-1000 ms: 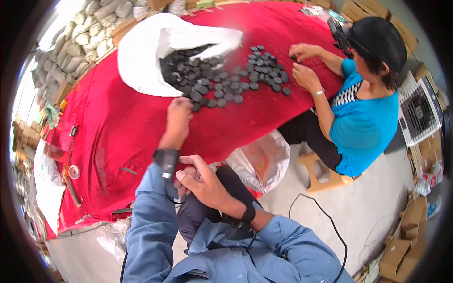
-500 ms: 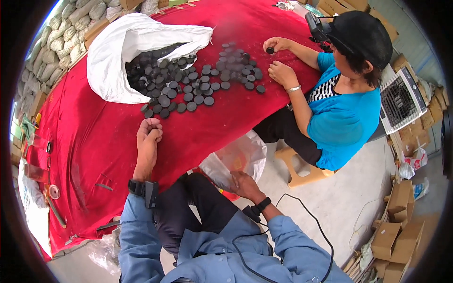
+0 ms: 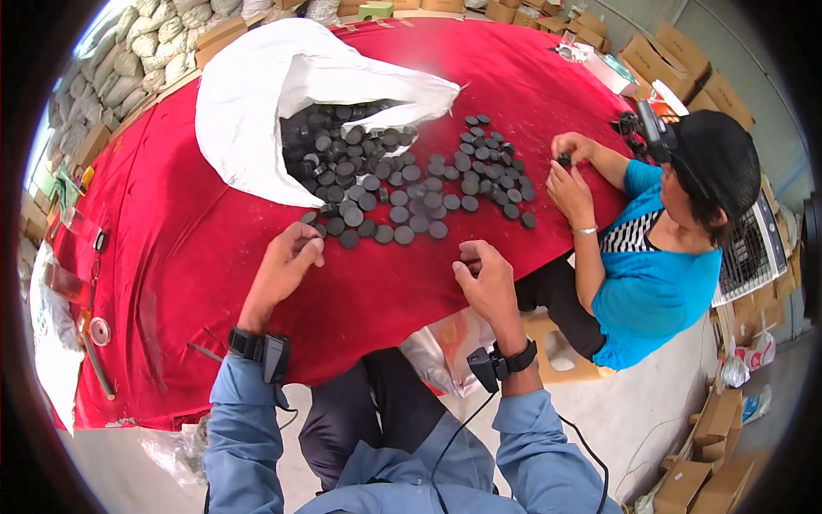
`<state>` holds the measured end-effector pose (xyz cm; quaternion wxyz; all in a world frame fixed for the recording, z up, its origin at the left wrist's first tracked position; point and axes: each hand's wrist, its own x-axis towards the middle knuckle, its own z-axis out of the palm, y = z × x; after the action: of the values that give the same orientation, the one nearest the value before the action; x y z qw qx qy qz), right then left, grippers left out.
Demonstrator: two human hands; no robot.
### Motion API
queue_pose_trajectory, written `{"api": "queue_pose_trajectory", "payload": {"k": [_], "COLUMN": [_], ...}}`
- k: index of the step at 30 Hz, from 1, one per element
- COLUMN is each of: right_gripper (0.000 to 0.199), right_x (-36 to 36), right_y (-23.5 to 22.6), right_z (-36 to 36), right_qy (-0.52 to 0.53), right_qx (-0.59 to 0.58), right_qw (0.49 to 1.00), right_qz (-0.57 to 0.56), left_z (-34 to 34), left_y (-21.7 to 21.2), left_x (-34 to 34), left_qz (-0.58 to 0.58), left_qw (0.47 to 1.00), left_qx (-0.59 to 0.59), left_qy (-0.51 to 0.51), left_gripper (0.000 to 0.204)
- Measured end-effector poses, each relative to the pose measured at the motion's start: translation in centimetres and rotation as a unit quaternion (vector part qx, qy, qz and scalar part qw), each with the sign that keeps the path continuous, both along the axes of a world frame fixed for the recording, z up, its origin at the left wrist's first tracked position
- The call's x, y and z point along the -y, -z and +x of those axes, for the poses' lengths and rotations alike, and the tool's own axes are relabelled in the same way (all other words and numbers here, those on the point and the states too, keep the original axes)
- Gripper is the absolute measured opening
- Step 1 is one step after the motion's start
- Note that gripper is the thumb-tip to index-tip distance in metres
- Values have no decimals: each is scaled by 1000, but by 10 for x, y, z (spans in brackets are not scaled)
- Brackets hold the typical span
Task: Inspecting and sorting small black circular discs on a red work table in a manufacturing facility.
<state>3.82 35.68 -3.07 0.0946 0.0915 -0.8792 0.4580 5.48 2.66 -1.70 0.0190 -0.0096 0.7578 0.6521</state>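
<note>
Many black round discs [image 3: 403, 235] lie in a loose pile on the red cloth, spilling from the mouth of a white woven sack [image 3: 244, 111]. At the pile's near left edge is my left hand [image 3: 287, 264], its fingers curled in and thumb against them; whatever they may hold is hidden. My right hand [image 3: 490, 283] hovers over the cloth near the table's front edge, below the pile. Its fingers are bent, with a gap between thumb and forefinger and nothing seen in it. A clear plastic bag [image 3: 445, 351] hangs under the table edge below my right hand.
At the right a co-worker [image 3: 655, 257] sits on a tan stool [image 3: 561, 347], holding a black disc [image 3: 564, 160] in both hands. A tape roll [image 3: 100, 331] lies at the table's left end. Cardboard boxes [image 3: 719, 424] and a cable lie at the right.
My right hand has risen from the plastic bag to above the cloth. My left hand stays by the pile's near edge. The view has shifted, and the co-worker's hands have come together on the disc.
</note>
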Motion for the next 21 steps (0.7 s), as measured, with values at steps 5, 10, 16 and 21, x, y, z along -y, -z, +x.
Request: {"api": "queue_pose_trajectory", "payload": {"k": [5, 10, 16, 21], "right_gripper": [32, 40, 48, 40], "right_x": [43, 99, 150, 174], "right_y": [-17, -22, -18, -7], "right_z": [-20, -31, -29, -22], "right_qy": [-77, -98, -116, -215], "right_qx": [24, -36, -69, -21], "right_qw": [995, 974, 961, 958], "right_qz": [56, 199, 243, 189], "left_z": [-3, 2, 1, 1], "left_y": [7, 21, 18, 24], "left_x": [37, 39, 47, 59], "left_qz": [-159, -318, -327, -295], "left_qw": [984, 925, 921, 929], "left_qx": [-75, -195, -207, -216], "left_qy": [-43, -70, -56, -57], "left_gripper": [14, 23, 28, 29]}}
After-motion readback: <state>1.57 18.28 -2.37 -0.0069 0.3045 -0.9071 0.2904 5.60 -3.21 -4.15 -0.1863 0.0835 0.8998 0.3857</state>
